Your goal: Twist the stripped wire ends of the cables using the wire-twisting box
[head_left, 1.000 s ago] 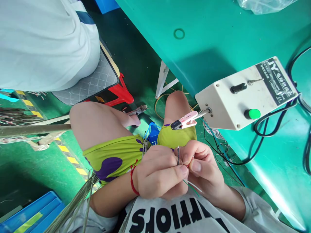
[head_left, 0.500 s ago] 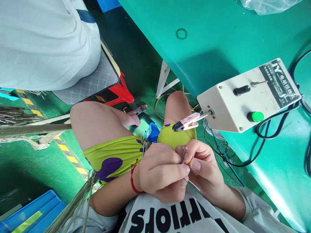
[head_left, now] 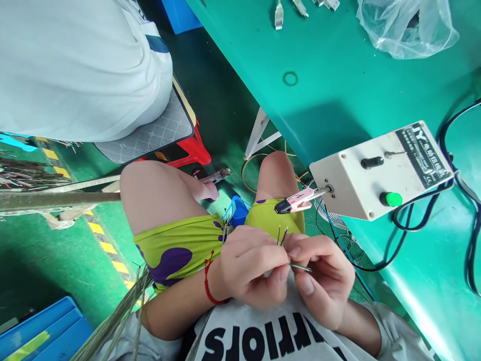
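My left hand, with a red string bracelet on its wrist, pinches a thin cable whose wires fan out at the fingertips. Two dark wires with pale tips point up, away from my body. A green and a white wire stick out to the right. Around these wires my right hand is curled, its index finger against the dark pair and its thumb just under the green and white ones. Most of the cable is hidden inside my left hand. Beyond the hands, a pink clip with black tips sits on a machine's shaft.
The white machine box, with a green button and black cords, stands on the green table. A plastic bag and several USB plugs lie farther back. Grey cables hang at my left. A co-worker sits nearby.
The wires have been spread into an upright dark pair and a sideways green and white pair. My right thumb has moved down, away from the index finger. The view has shifted slightly.
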`<control>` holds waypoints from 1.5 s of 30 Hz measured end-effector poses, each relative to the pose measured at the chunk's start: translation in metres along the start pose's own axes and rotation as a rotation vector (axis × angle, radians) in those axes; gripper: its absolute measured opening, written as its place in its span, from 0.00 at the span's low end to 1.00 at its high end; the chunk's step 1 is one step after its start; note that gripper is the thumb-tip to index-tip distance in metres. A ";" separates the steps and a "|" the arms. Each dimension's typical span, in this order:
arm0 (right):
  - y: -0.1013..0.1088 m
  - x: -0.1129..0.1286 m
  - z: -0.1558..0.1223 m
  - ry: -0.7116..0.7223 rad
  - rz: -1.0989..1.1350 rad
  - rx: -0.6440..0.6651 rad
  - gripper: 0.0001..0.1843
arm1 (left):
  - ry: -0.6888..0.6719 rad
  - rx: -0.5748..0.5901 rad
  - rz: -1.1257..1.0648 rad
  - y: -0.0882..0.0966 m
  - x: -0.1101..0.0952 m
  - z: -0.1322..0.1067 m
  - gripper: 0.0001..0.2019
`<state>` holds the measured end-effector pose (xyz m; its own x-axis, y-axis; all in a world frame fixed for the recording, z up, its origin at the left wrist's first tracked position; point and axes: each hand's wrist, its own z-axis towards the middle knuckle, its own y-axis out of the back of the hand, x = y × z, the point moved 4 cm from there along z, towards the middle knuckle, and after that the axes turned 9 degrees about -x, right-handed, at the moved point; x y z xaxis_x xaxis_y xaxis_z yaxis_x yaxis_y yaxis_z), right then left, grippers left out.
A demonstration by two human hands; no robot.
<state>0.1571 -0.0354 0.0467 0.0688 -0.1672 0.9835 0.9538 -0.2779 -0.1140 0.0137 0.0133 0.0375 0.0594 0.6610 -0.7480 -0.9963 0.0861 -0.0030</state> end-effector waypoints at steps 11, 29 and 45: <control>-0.002 -0.008 -0.002 -0.013 0.056 -0.037 0.04 | 0.001 0.007 0.190 0.005 -0.004 0.003 0.08; -0.005 -0.032 0.024 -0.305 0.169 -0.108 0.27 | 0.185 -0.148 0.205 0.021 0.006 -0.009 0.08; -0.013 -0.045 0.043 -0.503 0.394 -0.167 0.25 | 0.331 -0.181 0.093 0.016 0.023 0.002 0.05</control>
<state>0.1539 0.0167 0.0096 0.5700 0.1652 0.8048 0.7743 -0.4357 -0.4590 -0.0007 0.0313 0.0214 -0.0255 0.3810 -0.9242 -0.9931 -0.1153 -0.0202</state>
